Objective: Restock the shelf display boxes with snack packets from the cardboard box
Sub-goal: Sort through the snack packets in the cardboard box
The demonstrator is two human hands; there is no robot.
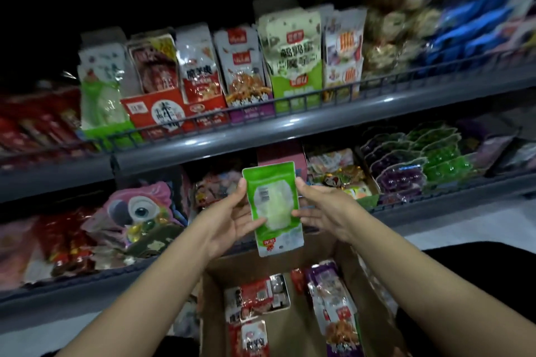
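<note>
Two hands hold one green snack packet upright above the open cardboard box. Left hand fingers grasp its left edge; right hand fingers grasp its right edge. More packets lie inside the box. Above the box, display boxes line the upper shelf, filled with packets.
</note>
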